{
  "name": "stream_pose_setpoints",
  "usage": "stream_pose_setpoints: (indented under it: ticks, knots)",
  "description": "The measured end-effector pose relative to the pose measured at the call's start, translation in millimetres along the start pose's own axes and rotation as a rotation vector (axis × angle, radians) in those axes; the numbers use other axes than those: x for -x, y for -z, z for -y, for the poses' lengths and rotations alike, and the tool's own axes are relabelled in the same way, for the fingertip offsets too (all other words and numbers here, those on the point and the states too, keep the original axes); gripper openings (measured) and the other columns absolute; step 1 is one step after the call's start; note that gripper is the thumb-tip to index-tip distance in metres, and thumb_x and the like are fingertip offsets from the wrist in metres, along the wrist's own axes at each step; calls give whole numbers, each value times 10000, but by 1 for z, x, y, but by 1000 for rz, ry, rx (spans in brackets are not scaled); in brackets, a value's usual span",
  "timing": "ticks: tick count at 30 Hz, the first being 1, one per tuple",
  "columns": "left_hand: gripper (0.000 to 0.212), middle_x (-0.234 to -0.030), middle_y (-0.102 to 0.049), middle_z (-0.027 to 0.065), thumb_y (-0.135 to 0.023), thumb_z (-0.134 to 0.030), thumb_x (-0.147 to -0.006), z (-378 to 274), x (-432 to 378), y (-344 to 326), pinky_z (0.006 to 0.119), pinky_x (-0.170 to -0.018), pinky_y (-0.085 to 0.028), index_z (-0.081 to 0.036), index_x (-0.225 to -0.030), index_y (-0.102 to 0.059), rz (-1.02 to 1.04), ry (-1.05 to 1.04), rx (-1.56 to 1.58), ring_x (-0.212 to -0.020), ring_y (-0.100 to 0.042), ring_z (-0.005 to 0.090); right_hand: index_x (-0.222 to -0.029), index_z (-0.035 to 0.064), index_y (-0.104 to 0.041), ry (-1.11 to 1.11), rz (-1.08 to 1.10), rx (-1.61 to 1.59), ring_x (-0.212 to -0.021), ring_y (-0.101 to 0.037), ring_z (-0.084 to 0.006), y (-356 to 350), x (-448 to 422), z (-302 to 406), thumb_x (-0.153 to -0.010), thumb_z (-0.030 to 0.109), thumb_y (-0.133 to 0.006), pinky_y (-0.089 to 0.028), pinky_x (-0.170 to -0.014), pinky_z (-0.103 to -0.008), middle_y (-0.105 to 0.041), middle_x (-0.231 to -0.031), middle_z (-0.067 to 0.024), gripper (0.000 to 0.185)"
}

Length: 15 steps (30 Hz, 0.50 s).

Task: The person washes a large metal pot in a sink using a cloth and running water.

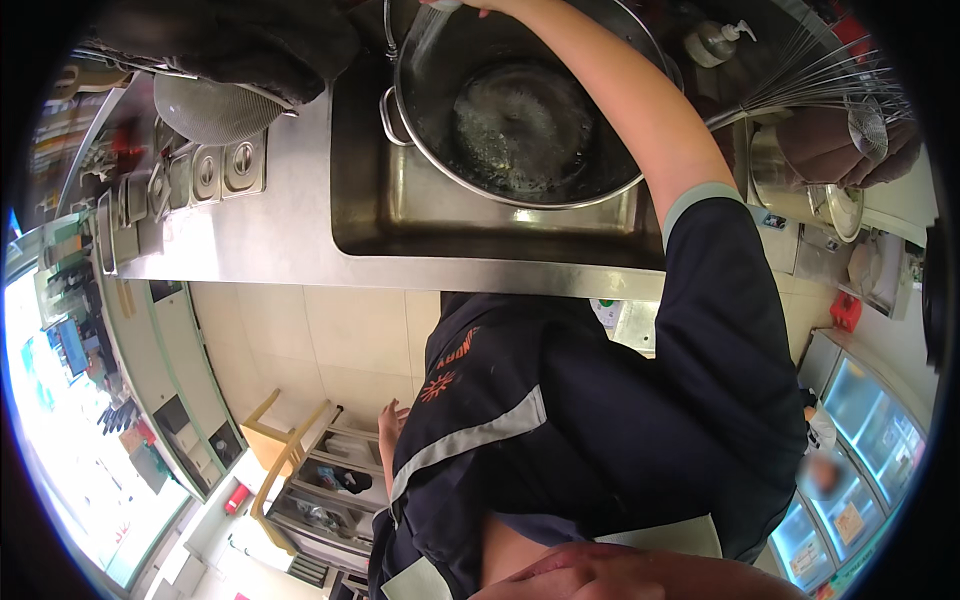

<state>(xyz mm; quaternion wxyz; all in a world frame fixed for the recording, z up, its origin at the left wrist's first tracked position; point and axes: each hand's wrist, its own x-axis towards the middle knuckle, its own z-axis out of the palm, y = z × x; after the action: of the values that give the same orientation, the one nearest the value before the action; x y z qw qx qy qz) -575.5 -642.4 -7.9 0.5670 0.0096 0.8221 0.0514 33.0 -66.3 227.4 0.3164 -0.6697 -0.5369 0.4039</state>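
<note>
At the top edge, my right hand (486,6) is mostly cut off by the frame. It grips a pale spray head (445,4), from which a fan of water falls inside the left wall of a large steel pot (450,154). Shallow, swirling water (517,124) covers part of the pot's bottom. The pot stands in a stainless-steel sink (480,236), one loop handle (391,118) towards the left. My left hand (391,420) hangs beside my body, away from the sink, fingers apart and nothing visible in it.
Left of the sink are a mesh strainer (217,112) and several steel pans with lids (225,169). To the right are a pump bottle (711,43), large whisks (795,86) and a brown cloth (825,146). A wheeled cart (330,495) stands behind me; another person (821,431) is near glass-door fridges (862,420).
</note>
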Motion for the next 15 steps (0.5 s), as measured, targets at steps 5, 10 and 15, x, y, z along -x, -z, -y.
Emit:
stream_pose_setpoints:
  ticks: [5, 10, 15]
  knots:
    - [423, -935, -642, 144, -500, -382, -882, -40, 28, -17, 363, -577, -500, -102, -1197, -471, -15, -133, -136, -757, -643, 255, -1017, -71, -591, 121, -229, 192, -935, -621, -317, 10, -9, -10, -525, 474, -811, -482, -825, -356, -637, -974, -225, 766]
    - [426, -942, -642, 144, -500, -381, -883, -42, 41, -16, 368, -585, -500, -101, -1202, -468, -23, -155, -171, -760, -642, 257, -1011, -62, -602, 167, -226, 179, -929, -627, -305, 8, -17, -3, -509, 499, -808, -491, -802, -356, -635, -988, -229, 781]
    - [429, -948, -642, 145, -500, -379, -884, -35, 41, -16, 374, -594, -501, -100, -1207, -466, -21, -157, -191, -763, -642, 259, -965, -54, -624, 79, -231, 166, -894, -636, -282, 5, -15, -2, -500, 516, -810, -495, -780, -341, -643, -964, -216, 759]
